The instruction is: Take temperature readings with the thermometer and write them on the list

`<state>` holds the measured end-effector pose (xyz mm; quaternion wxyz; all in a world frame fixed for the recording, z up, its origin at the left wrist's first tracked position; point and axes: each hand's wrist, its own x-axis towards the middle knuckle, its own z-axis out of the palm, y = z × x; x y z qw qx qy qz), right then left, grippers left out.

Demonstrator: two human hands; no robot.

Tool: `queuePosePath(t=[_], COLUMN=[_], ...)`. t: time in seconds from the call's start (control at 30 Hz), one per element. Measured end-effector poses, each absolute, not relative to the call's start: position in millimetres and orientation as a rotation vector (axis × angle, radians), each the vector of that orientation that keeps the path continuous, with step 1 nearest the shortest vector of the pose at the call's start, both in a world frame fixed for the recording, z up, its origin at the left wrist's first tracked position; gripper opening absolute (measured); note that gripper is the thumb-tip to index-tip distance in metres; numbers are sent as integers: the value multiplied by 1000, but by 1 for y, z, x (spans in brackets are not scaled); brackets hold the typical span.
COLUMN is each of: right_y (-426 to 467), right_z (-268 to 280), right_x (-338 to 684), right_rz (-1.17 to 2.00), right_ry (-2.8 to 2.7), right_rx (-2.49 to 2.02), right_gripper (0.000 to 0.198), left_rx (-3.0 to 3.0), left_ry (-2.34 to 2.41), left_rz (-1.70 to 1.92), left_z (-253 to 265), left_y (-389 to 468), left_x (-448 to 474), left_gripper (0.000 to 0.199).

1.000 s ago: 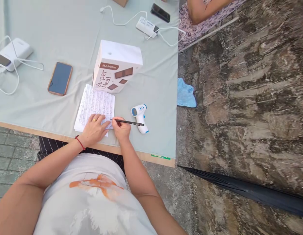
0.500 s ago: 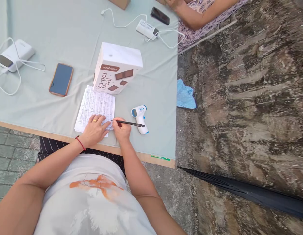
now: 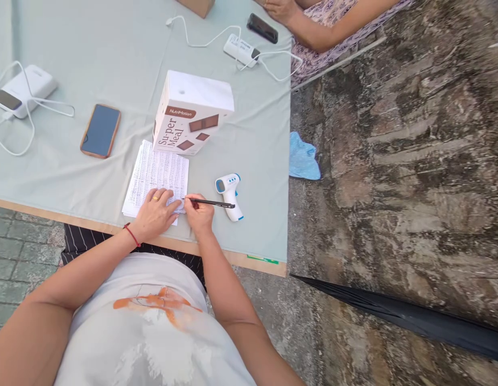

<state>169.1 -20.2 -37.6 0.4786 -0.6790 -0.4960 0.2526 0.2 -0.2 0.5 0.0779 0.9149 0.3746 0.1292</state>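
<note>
Compared with one second ago, the other person's hand [image 3: 282, 9] has come into view at the top, where before only the arm was seen. The left hand [image 3: 155, 213] and the right hand [image 3: 200, 215] remain almost in the same place. The left one lies on the papers [image 3: 146, 171], its fingers slightly spread; the right one pinches a black pen [image 3: 214, 202] between thumb and fingers, its tip at the right side of the papers. The papers are near the edge of the table [image 3: 257, 214], which a pale grey-green cloth covers. The thermometer [image 3: 232, 198] lies to the right. Around are grey-green paving [image 3: 15, 252] and rough stone ground [image 3: 394, 161]. The white box [image 3: 200, 88], standing at the papers' far edge, reads "NutriMotion" and "Su-per Meal". The writing on the papers is too small for reading.
</note>
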Motion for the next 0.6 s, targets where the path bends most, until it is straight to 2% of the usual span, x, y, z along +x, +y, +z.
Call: queuePosePath(t=[0.6], right_y=[-19], right_z=[-41], right_x=[170], right_rz=[597], right_ry=[-1205], right_rx=[-1653], right_gripper=[19], left_rx=[2731], left_ry=[1109], left_rz=[415], left_z=[0], left_y=[0], left_x=[0], left_gripper=[30])
